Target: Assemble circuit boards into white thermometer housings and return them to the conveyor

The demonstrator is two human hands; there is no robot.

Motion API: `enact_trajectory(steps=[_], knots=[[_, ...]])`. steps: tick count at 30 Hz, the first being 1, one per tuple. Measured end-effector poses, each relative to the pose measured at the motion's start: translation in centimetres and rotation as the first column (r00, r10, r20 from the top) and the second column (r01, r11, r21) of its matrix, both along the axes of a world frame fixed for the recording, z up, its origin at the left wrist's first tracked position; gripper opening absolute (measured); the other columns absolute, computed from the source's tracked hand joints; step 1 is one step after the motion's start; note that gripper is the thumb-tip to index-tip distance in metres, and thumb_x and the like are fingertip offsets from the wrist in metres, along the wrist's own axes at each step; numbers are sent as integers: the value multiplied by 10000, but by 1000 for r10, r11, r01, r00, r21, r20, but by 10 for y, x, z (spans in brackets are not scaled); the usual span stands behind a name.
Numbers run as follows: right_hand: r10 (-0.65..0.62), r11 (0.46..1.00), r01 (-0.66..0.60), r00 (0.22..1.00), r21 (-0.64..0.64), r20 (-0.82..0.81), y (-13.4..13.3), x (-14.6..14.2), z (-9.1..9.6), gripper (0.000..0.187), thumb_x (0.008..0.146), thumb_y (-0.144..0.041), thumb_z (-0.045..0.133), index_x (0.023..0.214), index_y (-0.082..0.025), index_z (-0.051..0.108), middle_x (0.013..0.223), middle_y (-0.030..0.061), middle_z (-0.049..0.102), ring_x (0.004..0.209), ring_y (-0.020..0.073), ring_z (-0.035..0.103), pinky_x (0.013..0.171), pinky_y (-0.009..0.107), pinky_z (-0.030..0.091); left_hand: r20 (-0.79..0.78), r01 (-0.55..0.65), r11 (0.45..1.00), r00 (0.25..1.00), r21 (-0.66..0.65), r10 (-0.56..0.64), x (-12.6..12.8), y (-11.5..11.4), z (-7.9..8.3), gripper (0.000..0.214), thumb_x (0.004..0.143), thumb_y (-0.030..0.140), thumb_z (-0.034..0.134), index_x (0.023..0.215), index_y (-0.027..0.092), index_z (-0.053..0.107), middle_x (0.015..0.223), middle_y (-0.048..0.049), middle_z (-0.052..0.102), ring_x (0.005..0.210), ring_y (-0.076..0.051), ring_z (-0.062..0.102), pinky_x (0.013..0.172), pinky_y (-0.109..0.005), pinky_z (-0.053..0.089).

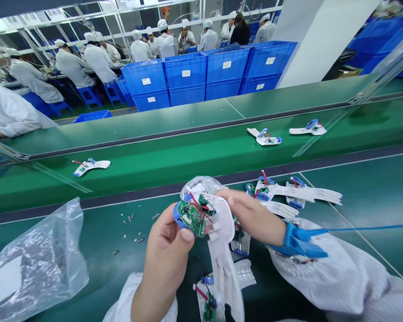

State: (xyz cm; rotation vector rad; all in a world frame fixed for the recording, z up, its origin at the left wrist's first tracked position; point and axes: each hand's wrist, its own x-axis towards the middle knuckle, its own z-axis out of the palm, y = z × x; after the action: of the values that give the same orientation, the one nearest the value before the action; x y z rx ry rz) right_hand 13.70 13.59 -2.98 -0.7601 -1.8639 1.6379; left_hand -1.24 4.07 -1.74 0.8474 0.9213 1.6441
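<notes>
My left hand [169, 252] pinches a blue-rimmed green circuit board [192, 219] between thumb and fingers. Thin red wires run from it to a smaller board at the head of a white curved plastic housing [224, 259]. At that housing's upper edge is my right hand [246, 208], its fingers closed on the edge and partly hidden behind it. A blue wrist strap [293, 241] with a cord circles my right wrist. Below the housing lies another white half-shell [245, 273] with wires and a board. Behind my hands sits a clear plastic bag [201, 182], partly covered.
Several similar housings [305, 193] lie at the right of the green bench. Small screws [130, 218] are scattered left of my hands, beside a large clear bag [36, 264]. More housings [92, 166] rest on the green conveyor [174, 156]. Beyond are blue crates [184, 74] and seated people.
</notes>
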Motion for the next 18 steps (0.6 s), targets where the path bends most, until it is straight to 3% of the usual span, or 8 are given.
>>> enact_trajectory(steps=[2,3,6,8,10,13,15,18], knots=[[-241,950,240,970,200,-20,-2,0,19,282,857,-436,493,777,-173,558,740,25,562,709,145,530,653,272,450,-47,-11,1000,999,-4,10,0,-2,0,226,756,372,695,929,227,681,763,-17,679,684,-144,616,621,-236,496],[-276,918,284,959,278,-70,-4,-2,28,198,843,-360,525,795,-173,570,758,26,571,721,145,537,660,271,449,-66,2,1000,998,-11,-3,0,-3,0,233,760,368,692,946,228,678,772,-20,675,690,-142,611,614,-229,490],[-159,868,204,978,453,-135,-13,-7,47,77,794,-212,578,852,-173,611,834,45,629,779,149,567,689,269,454,-108,45,998,993,-50,-50,0,-7,-1,268,762,352,691,1000,231,663,810,-26,657,707,-145,592,609,-227,476],[-87,864,124,991,488,-97,-17,-11,53,78,783,-160,573,846,-170,618,826,41,653,778,146,574,682,264,454,-119,51,996,991,-66,-59,-1,-10,0,281,762,345,692,1022,245,655,813,-18,641,688,-137,574,590,-219,460],[-76,886,91,996,455,-53,-17,-14,53,109,778,-134,553,864,-162,615,845,38,663,791,144,579,690,264,458,-123,56,995,990,-83,-65,-2,-12,0,281,764,349,689,1027,255,653,808,-10,629,678,-130,559,577,-209,446],[-5,956,14,1000,293,-30,-15,-16,49,153,808,-166,510,912,-146,621,906,53,651,829,148,591,706,274,479,-126,83,992,987,-92,-95,-2,-13,0,276,765,364,687,1013,248,656,815,-14,623,699,-127,545,587,-199,434],[55,987,-42,995,158,-79,-13,-16,45,152,828,-210,497,880,-145,624,867,47,634,782,140,590,682,274,490,-106,103,991,988,-86,-112,-2,-13,0,275,765,375,684,1004,240,659,808,-15,616,696,-122,538,588,-195,430],[49,999,-53,979,-15,-199,-11,-18,38,113,813,-246,538,791,-158,605,790,26,599,735,131,573,666,272,495,-75,109,991,991,-71,-114,-1,-11,-1,284,760,385,687,1002,238,664,780,-9,600,663,-109,521,569,-184,422]])
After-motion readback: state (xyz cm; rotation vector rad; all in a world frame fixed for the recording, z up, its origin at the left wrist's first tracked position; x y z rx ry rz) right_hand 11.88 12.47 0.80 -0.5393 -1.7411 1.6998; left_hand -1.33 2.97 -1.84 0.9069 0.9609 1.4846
